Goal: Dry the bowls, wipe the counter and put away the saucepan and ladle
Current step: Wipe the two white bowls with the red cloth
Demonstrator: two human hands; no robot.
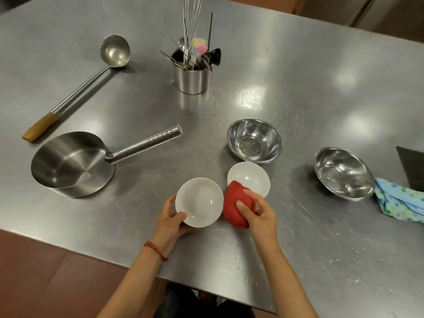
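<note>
Left hand (171,220) grips white bowl (199,202), fingers on rim at 7 o'clock of the worktop (321,237); right hand (257,212) clutches balled red cloth (236,208) beside it. Step: drying bowls. Next: press cloth inside. Saucepan (71,164), ladle (91,81) wait at 10 o'clock.

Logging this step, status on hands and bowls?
Left hand grips white bowl. Right hand grips red cloth beside it. Saucepan, ladle untouched on counter. Nothing in the way.
</note>
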